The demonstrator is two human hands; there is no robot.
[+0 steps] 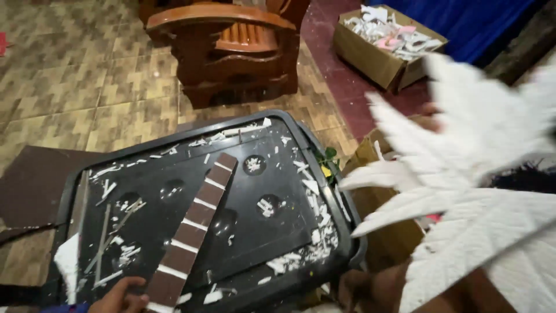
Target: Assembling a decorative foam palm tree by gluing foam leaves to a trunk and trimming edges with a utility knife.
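A black plastic tray (pixel 272 130) lies in front of me, littered with white foam scraps (pixel 315 232). A long brown strip with white bands (pixel 197 223) runs diagonally across it. My left hand (pixel 119 297) is at the bottom edge, with its fingers pinching the strip's near end. A large white foam cutout shaped like a many-pointed leaf (pixel 463 191) fills the right side, raised and blurred. My right hand (pixel 431 113) is almost hidden behind it; only a bit of skin shows at its far edge, seemingly gripping it.
A carved wooden chair (pixel 231 46) stands beyond the tray on the tiled floor. A cardboard box of white scraps (pixel 370 58) sits at the top right by a blue cloth (pixel 463 23). Another cardboard box (pixel 376 232) adjoins the tray's right side. A dark mat (pixel 35 179) lies left.
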